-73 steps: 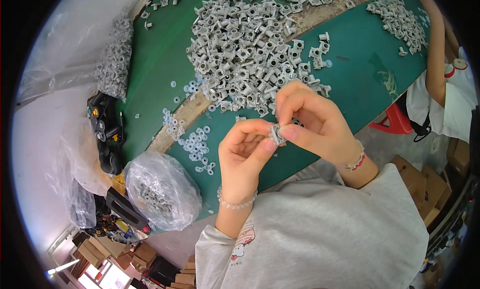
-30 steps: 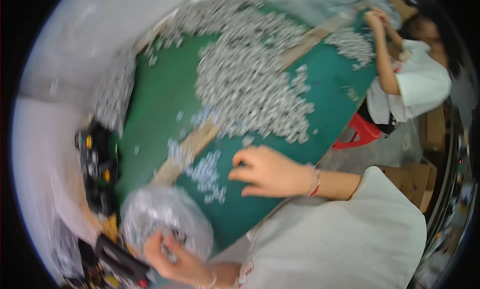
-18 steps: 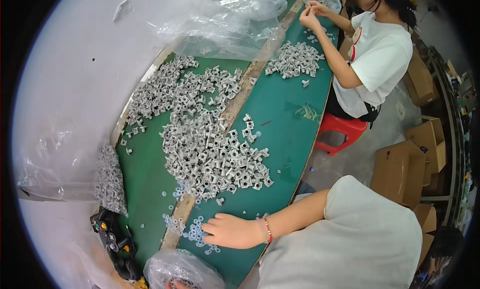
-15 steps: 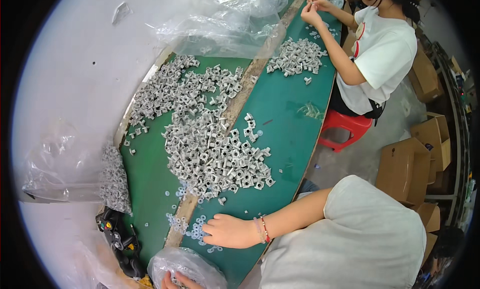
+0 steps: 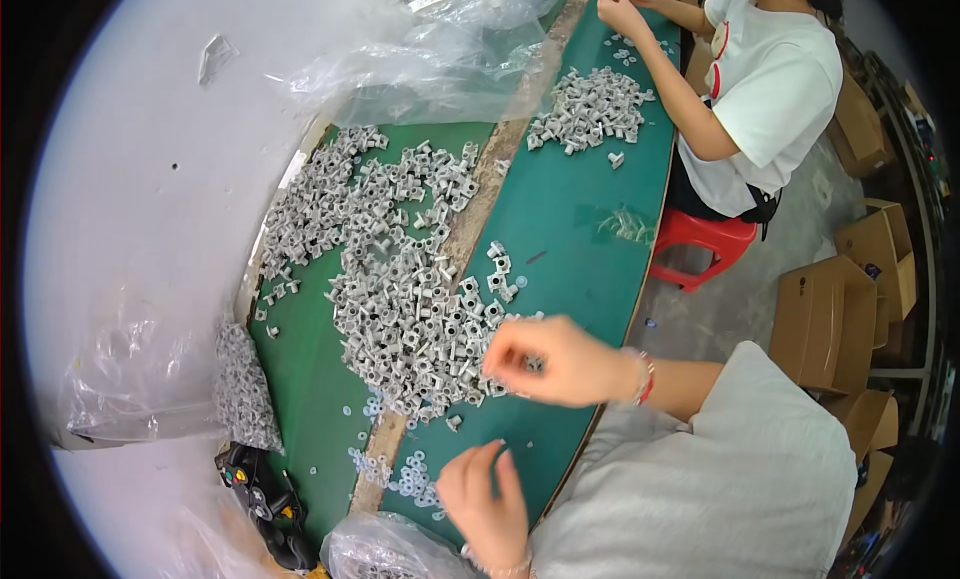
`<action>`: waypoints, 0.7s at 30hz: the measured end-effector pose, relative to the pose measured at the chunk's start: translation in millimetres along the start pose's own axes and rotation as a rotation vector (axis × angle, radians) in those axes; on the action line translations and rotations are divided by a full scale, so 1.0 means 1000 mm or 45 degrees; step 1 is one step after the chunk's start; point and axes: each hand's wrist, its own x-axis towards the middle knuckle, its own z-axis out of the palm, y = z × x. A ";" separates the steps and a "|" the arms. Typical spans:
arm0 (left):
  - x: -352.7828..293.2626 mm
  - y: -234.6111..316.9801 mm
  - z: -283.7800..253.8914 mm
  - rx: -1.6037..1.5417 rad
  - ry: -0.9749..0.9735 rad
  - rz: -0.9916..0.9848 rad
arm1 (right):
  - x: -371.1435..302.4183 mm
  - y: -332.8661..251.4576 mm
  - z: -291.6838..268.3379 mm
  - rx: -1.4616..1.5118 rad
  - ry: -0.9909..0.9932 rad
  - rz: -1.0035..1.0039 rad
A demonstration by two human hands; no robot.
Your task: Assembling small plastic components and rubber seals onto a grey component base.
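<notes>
My right hand (image 5: 555,364), blurred by motion, hangs over the near right edge of a heap of small grey metal fittings (image 5: 400,319). Its thumb and fingers curl together; whatever is between them cannot be made out. Closer to me, my left hand (image 5: 485,504) is raised with thumb and forefinger slightly apart, and nothing shows between them. Beside its knuckles lie small translucent bluish washers (image 5: 415,479), some on the green table and some by the wooden strip. A clear plastic bag (image 5: 385,544) containing grey parts sits just left of my left wrist.
A black game controller (image 5: 262,499) and a filled bag of grey parts (image 5: 247,389) lie along the left side. Loose plastic sheeting (image 5: 430,69) covers the far end. A co-worker (image 5: 770,109) sits at the far right beside another heap (image 5: 590,109). Cardboard boxes (image 5: 820,319) stand on the floor.
My right hand has moved from the washers, up and right to the fittings heap. My left hand has come out of the clear bag and up beside the washers. The view has shifted slightly.
</notes>
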 end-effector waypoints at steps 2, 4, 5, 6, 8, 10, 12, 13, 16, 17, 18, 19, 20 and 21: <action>0.019 0.010 0.022 -0.022 -0.010 0.104 | 0.005 0.008 -0.026 -0.034 0.247 -0.008; 0.036 0.019 0.040 0.082 0.037 0.197 | 0.007 0.012 -0.047 -0.195 0.361 -0.105; 0.045 0.024 0.047 0.087 0.010 0.201 | 0.007 0.015 -0.052 -0.195 0.368 -0.105; 0.052 0.027 0.052 0.095 -0.016 0.203 | 0.008 0.021 -0.055 -0.171 0.419 -0.105; 0.056 0.028 0.062 0.156 -0.062 0.218 | 0.008 0.034 -0.060 -0.148 0.484 -0.103; 0.056 0.026 0.069 0.231 -0.106 0.224 | 0.009 0.049 -0.057 -0.139 0.568 0.014; 0.054 0.023 0.073 0.269 -0.054 0.219 | 0.012 0.050 -0.057 -0.189 0.603 -0.004; 0.055 0.023 0.073 0.278 -0.061 0.217 | 0.013 0.050 -0.058 -0.204 0.602 -0.008; 0.056 0.027 0.070 0.288 -0.045 0.209 | 0.012 0.053 -0.060 -0.218 0.579 -0.031; 0.057 0.029 0.068 0.301 -0.064 0.191 | 0.011 0.053 -0.062 -0.227 0.556 -0.055; 0.058 0.031 0.067 0.313 -0.083 0.174 | 0.012 0.053 -0.064 -0.227 0.559 -0.052; 0.059 0.031 0.067 0.315 -0.085 0.171 | 0.013 0.052 -0.063 -0.200 0.577 -0.083; 0.060 0.031 0.067 0.274 -0.037 0.210 | 0.013 0.051 -0.063 -0.173 0.594 -0.114; 0.060 0.030 0.067 0.233 0.011 0.249 | 0.011 0.050 -0.063 -0.171 0.592 -0.112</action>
